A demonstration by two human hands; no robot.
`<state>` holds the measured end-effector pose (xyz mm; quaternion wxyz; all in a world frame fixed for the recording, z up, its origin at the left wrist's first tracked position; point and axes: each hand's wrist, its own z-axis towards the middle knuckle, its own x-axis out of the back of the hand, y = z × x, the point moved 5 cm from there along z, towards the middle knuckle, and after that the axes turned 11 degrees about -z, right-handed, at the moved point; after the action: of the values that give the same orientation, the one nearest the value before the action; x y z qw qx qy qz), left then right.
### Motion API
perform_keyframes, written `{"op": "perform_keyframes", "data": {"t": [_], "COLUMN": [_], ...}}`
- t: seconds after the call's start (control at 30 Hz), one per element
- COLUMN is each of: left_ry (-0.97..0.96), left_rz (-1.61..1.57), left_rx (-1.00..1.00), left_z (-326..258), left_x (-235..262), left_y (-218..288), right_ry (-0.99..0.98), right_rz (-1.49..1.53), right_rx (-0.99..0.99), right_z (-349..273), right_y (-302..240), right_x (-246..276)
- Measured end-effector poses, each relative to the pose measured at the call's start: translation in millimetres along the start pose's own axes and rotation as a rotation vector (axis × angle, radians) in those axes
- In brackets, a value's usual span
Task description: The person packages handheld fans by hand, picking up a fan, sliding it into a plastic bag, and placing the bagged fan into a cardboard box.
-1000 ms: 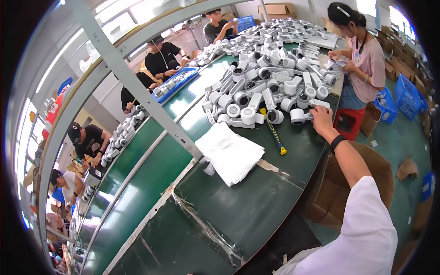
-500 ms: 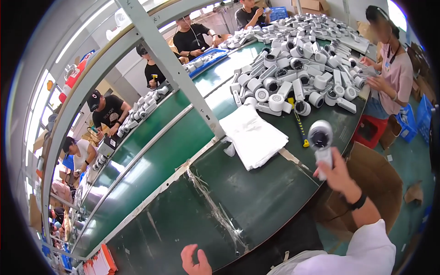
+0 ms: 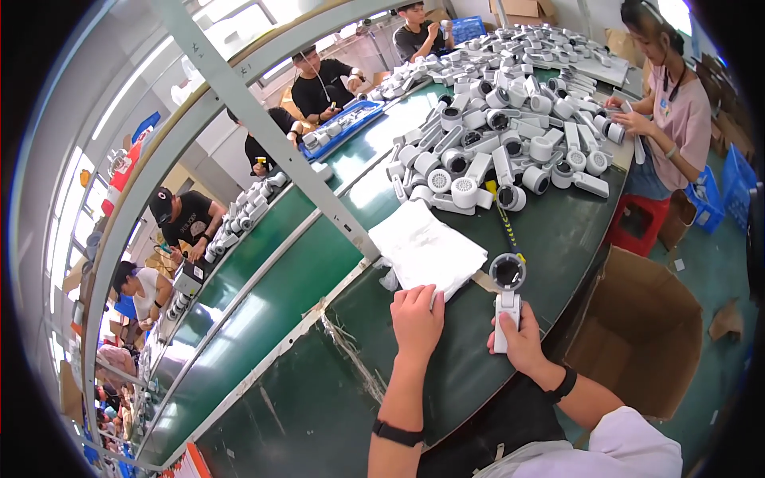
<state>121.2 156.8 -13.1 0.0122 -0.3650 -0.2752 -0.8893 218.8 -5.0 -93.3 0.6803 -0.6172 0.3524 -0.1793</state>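
My right hand (image 3: pixel 522 338) grips a light-grey handheld fan (image 3: pixel 507 315) by its handle, over the near edge of the green table. The fan stands upright in the view, with the dark opening of its round head turned up. At the near edge of a stack of thin white plastic bags (image 3: pixel 426 247), my left hand (image 3: pixel 417 317) has its fingers curled together, seemingly pinching a bag edge. The fingertips are partly hidden. Beyond the fan lies a yellow-and-black tool handle (image 3: pixel 508 229), its far end against the heap of similar grey fans (image 3: pixel 510 127).
An open cardboard box (image 3: pixel 637 334) stands on the floor at the right. A metal post (image 3: pixel 275 139) rises left of the bags. Across the table, co-workers handle parts beside a blue tray (image 3: pixel 347 127). Another person (image 3: pixel 673 103) works at the right, near a red stool (image 3: pixel 637 219).
My right hand has brought the fan left and nearer, its head now steady in view. My left hand has moved forward from the lower edge to the bag stack, its fingers closing.
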Motion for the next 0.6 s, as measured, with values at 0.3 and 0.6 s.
{"op": "perform_keyframes", "data": {"t": [0.3,0.6], "left_ry": [-0.074,-0.156], "left_rz": [0.168,0.101], "left_rx": [0.110,0.143], "left_z": [18.9,22.3], "left_x": [-19.3,-12.8], "left_y": [-14.7,-17.4], "right_ry": [-0.034,-0.056], "right_rz": [-0.025,-0.041], "right_rx": [-0.028,-0.017], "right_z": [1.2,0.9], "right_y": [-4.9,0.2], "right_x": [-6.7,-5.7]}}
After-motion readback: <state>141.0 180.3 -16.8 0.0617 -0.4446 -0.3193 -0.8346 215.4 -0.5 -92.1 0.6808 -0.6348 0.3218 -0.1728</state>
